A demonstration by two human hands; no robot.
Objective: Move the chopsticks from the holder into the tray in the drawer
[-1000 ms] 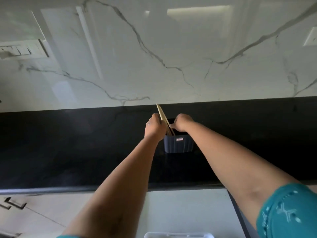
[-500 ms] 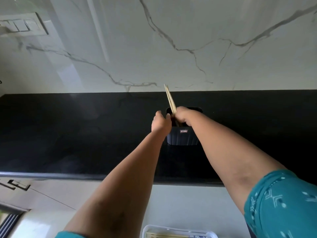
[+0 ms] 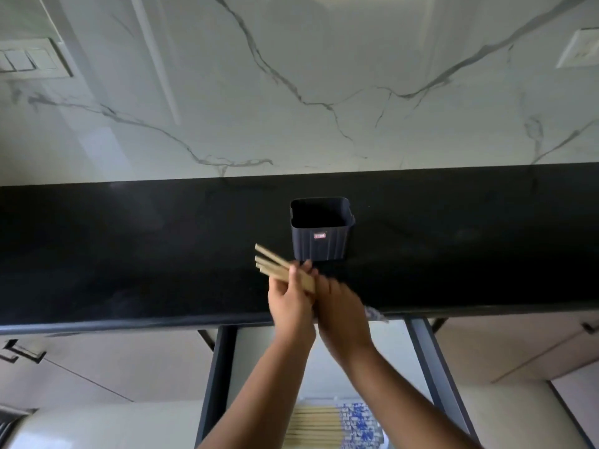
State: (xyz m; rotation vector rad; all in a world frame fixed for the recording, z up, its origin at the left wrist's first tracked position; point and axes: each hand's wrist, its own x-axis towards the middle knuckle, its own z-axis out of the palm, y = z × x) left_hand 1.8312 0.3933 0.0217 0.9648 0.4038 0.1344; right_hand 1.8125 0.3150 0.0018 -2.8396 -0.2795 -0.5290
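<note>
A pale marble wall (image 3: 291,76) with grey veins fills the top of the view, and below it a black counter (image 3: 129,254) runs the full width. Under the counter's front edge an open drawer (image 3: 431,367) with dark side rails reaches toward the person, and low in it lies a row of chopsticks already in the tray (image 3: 327,426), their blue-patterned ends to the right; the tray's own edge is hard to make out. On the counter, toward the back, stands the dark ribbed holder (image 3: 319,244), upright, and its mouth looks empty from this angle, though the bottom is in shadow. Just in front of the holder, over the near part of the counter, both hands meet around a small bundle of chopsticks (image 3: 275,265). The left hand (image 3: 291,303) has its fingers curled round the bundle, with the square ends sticking out to the upper left. The right hand (image 3: 343,309) is blurred and lies against the other end of the bundle; whether it grasps the sticks or only steadies them I cannot tell. As a judgement, the task looks close to finished: most sticks are in the drawer, and what seems to remain is lowering this bundle and laying it beside the others.
</note>
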